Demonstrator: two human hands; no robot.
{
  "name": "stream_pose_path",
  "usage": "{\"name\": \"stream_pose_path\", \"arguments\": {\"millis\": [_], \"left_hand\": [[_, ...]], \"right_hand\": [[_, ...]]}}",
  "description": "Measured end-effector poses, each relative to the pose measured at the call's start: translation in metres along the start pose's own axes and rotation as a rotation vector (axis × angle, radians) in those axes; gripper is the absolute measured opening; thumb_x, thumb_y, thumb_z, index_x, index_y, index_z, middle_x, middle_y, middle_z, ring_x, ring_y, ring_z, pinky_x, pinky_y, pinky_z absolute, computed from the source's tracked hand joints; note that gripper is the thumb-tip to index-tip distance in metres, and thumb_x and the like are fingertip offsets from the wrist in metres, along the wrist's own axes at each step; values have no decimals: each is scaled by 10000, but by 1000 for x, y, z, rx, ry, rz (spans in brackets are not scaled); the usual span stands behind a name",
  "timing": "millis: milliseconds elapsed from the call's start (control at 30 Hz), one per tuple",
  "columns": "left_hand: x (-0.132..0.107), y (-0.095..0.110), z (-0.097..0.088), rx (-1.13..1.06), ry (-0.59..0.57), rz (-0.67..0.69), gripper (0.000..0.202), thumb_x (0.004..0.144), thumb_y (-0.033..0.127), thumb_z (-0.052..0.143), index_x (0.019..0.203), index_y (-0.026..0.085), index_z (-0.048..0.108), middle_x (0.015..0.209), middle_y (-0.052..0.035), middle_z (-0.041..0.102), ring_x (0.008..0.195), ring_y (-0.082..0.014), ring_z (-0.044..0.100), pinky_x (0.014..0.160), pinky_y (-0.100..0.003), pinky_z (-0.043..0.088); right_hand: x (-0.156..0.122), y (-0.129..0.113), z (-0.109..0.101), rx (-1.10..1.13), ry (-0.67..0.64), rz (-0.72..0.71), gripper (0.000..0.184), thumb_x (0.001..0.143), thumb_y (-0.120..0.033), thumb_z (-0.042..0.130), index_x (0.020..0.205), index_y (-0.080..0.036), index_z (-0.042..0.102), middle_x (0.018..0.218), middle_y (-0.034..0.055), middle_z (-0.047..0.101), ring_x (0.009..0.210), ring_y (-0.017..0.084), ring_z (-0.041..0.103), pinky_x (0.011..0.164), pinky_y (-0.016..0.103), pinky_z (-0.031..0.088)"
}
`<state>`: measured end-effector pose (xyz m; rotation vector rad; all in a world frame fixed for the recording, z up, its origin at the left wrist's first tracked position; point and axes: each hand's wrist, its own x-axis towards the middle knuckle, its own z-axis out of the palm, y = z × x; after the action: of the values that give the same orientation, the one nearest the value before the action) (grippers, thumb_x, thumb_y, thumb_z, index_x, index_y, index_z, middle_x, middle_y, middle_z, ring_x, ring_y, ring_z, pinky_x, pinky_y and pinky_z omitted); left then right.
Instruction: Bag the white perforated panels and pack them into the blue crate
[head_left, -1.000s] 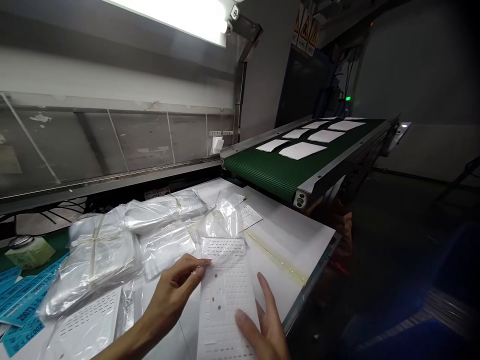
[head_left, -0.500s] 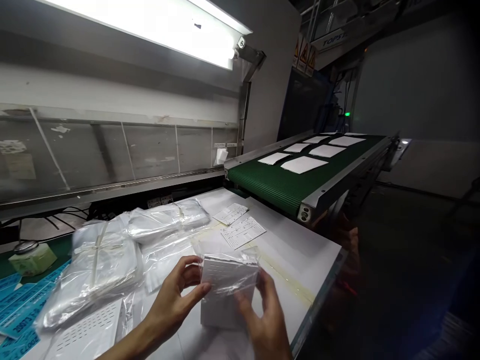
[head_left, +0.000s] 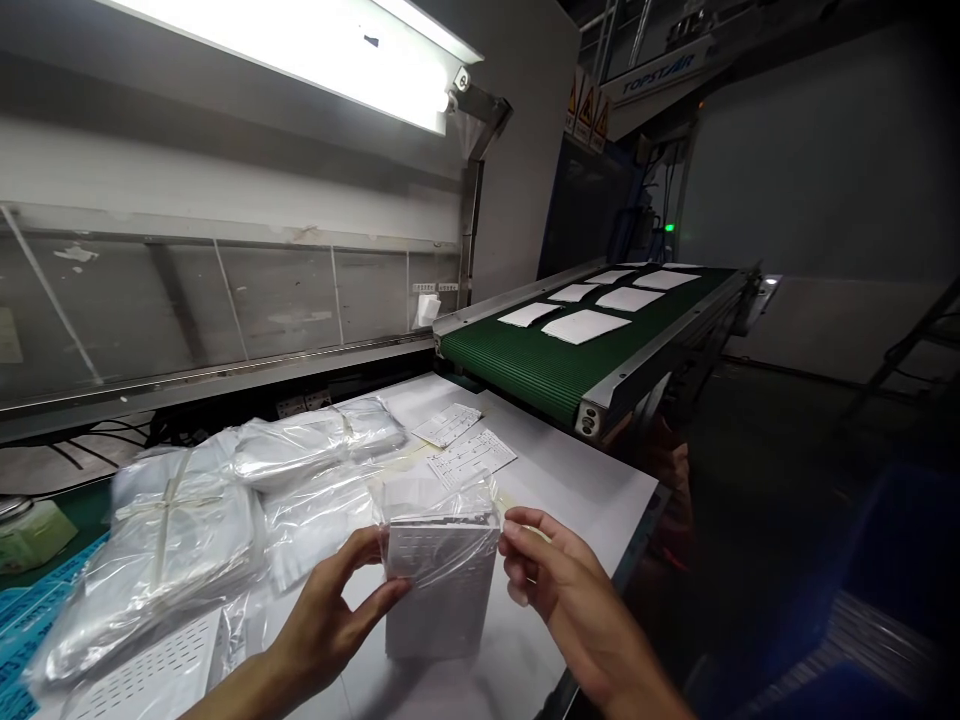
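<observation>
A clear plastic bag (head_left: 442,500) is drawn over the top of a stack of white slotted panels (head_left: 435,610), which stands on the table in front of me. My left hand (head_left: 337,600) grips the stack and bag at their left edge, thumb on the near face and fingers behind. At the upper right corner, my right hand (head_left: 551,570) pinches the bag's edge between thumb and forefinger. Two printed cards (head_left: 472,458) lie just beyond the bag. The lower part of the panels looks uncovered.
Tied bundles of clear bags (head_left: 172,530) fill the left of the table, with a bagged slotted panel (head_left: 154,670) nearer me. Blue printed strips (head_left: 45,625) and a small jar (head_left: 34,535) lie far left. Behind, a green conveyor belt (head_left: 517,365) carries several white panels (head_left: 585,326).
My right hand has shifted from the stack's right side up to the bag's corner and turned inward. My left hand keeps its grip. The view has swung slightly right.
</observation>
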<state>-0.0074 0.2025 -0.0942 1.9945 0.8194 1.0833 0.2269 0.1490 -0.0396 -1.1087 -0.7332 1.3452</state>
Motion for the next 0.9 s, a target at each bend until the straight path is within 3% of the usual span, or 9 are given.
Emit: {"name": "stream_pose_path", "arguments": {"millis": [200, 367, 567, 733, 900], "left_hand": [[-2, 1, -7, 177, -31, 67, 387, 828, 197, 600, 1160, 335, 455, 1119, 19, 609, 1022, -175, 572, 900, -286, 454], [-2, 9, -7, 193, -32, 58, 382, 832, 212, 597, 1156, 334, 436, 1103, 14, 599, 1012, -169, 567, 894, -281, 453], [6, 25, -2, -111, -42, -183, 443, 844, 294, 581, 1252, 298, 409, 1193, -40, 560, 1062, -204, 553, 921, -325, 469], [11, 30, -3, -110, -120, -138, 291, 854, 304, 559, 1138, 255, 600, 1076, -55, 593, 987, -216, 561, 858, -325, 482], [10, 25, -5, -67, -89, -90, 276, 850, 286, 563, 1115, 255, 636, 1094, -64, 596, 993, -217, 557, 860, -313, 463]], "right_hand": [[3, -11, -4, -49, -169, 108, 198, 798, -337, 629, 761, -152, 567, 691, -24, 481, 546, 62, 384, 469, 199, 295], [1, -18, -4, -132, -134, 76, 189, 763, -311, 675, 807, -148, 589, 681, -12, 530, 578, 73, 435, 496, 192, 322], [5, 0, 1, 152, -46, 55, 138, 759, -209, 646, 849, -186, 545, 667, -35, 511, 590, 86, 461, 508, 204, 390], [2, 29, -2, -130, 23, -60, 85, 793, -262, 581, 816, -181, 574, 572, -49, 462, 516, 108, 428, 507, 277, 450], [-6, 20, -9, -208, 81, -140, 174, 829, -305, 569, 965, -200, 548, 600, -45, 513, 538, 117, 483, 585, 291, 444]]}}
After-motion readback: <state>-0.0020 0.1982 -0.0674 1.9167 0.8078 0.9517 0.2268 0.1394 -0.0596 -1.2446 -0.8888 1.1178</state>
